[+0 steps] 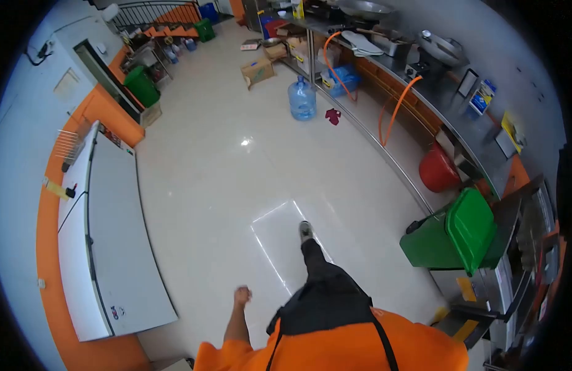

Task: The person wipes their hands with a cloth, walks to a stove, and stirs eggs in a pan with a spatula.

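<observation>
My left hand (242, 295) hangs low beside my body, above the tiled floor (199, 247). Its fingers are curled into a loose fist, and nothing shows in it. No object touches this hand; the white chest freezer (122, 229) stands some way to its left. My right hand is outside the picture. Below me are my orange shirt (341, 349), a black apron (326, 306) and one shoe (305, 230) stepping forward on the floor.
Along the right runs a steel counter (443, 102) with pans and orange hoses. A green bin (450, 235) stands near it at right. Ahead are a blue water bottle (302, 102), a dark red cloth (333, 116) and a cardboard box (258, 72). Another green bin (141, 86) is far left.
</observation>
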A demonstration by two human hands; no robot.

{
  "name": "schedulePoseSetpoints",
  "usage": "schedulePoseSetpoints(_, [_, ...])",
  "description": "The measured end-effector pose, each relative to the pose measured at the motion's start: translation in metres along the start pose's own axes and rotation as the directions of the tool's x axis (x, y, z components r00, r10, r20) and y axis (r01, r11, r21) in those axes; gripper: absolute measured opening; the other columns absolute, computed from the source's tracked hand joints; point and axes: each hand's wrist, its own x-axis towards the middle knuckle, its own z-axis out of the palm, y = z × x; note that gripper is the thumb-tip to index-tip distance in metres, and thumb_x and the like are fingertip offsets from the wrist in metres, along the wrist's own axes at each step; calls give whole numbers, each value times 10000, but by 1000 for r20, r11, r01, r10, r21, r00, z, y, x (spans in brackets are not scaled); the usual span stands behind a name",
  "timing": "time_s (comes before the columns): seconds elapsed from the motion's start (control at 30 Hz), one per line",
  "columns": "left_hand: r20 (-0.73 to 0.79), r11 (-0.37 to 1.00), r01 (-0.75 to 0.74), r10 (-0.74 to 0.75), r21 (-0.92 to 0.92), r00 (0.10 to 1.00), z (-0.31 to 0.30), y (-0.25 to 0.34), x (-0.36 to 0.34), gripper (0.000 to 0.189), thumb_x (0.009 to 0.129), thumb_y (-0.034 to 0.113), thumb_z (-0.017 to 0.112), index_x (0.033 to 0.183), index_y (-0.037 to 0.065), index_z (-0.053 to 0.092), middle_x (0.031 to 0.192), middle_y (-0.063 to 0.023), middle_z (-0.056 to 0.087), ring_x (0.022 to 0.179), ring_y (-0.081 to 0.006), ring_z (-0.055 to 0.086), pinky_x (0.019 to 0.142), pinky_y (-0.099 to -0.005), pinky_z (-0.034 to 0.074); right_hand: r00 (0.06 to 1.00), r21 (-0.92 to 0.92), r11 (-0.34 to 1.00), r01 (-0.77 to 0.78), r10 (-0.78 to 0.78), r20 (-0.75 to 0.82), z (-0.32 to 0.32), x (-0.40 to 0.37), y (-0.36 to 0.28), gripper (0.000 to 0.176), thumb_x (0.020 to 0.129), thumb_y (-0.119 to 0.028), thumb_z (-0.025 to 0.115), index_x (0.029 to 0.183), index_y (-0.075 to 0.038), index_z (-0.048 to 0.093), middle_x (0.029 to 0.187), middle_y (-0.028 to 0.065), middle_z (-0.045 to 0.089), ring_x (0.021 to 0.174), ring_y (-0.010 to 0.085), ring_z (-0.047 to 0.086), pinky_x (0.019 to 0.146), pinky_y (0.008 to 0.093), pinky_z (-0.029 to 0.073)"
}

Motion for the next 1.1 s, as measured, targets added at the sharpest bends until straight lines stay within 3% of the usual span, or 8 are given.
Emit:
schedulePoseSetpoints(0.1, [-98,934,110,-152,-341,984,14,181,60,343,884,320,446,1071,38,502,857,-102,599,714,-193,581,630,-364,496,1000,4,1000,3,-3,25,-106,62,-25,244,730,-250,503,747,-49,641,788,164,626,730,338,599,640,428,490])
schedulePoseSetpoints(0.23, [218,969,231,-207,-93,954,-1,288,135,367,892,323,429,1131,54,504,960,-108,591,782,-219,590,692,-379,500,997,-61,996,58,-61,-40,-283,180,-54,230,721,-230,514,761,-45,643,799,183,621,730,357,593,670,431,484])
schedulePoseSetpoints(0.4, [200,867,470,-437,-163,877,-3,218,294,382,921,277,322,1206,73,473,1008,-88,571,822,-207,571,732,-389,493,792,463,860,214,125,-598,-611,323,-137,319,762,-172,527,1008,24,578,821,161,640,800,237,617,772,358,476])
schedulePoseSetpoints(0.6, [292,744,668,-639,2,711,-82,303,428,376,898,262,364,1221,96,459,978,-101,584,824,-236,579,706,-414,487,651,680,457,574,249,-717,-917,450,-216,292,766,-25,479,1048,39,524,694,102,603,622,169,588,574,297,486])
schedulePoseSetpoints(0.83, [255,823,551,-567,137,783,-170,565,709,320,889,257,384,1161,117,477,955,-103,597,799,-259,586,660,-433,477,813,596,796,109,273,-514,-835,573,-167,264,726,-308,532,683,-58,606,750,149,624,730,315,607,649,435,486])
schedulePoseSetpoints(0.87, [273,860,486,-510,155,815,-179,622,760,285,893,236,377,1125,110,484,962,-103,597,794,-259,585,631,-444,480,965,-11,1000,-24,20,-262,-860,550,-183,256,693,-277,521,782,-86,666,812,109,652,803,280,617,709,429,490])
schedulePoseSetpoints(0.93, [281,948,238,-292,211,914,-184,749,845,291,884,251,408,1112,84,475,945,-126,601,764,-254,593,610,-432,489,999,-105,994,17,-22,-48,-831,575,-179,179,650,-278,557,643,-143,674,788,76,654,814,258,619,710,406,488])
schedulePoseSetpoints(1.1, [87,997,19,-13,-70,996,-109,1019,958,383,872,357,480,1100,50,480,919,-141,604,781,-223,604,618,-369,509,987,210,965,-159,160,12,-982,611,-178,285,740,-264,508,962,-114,604,1000,148,597,978,293,559,865,396,430])
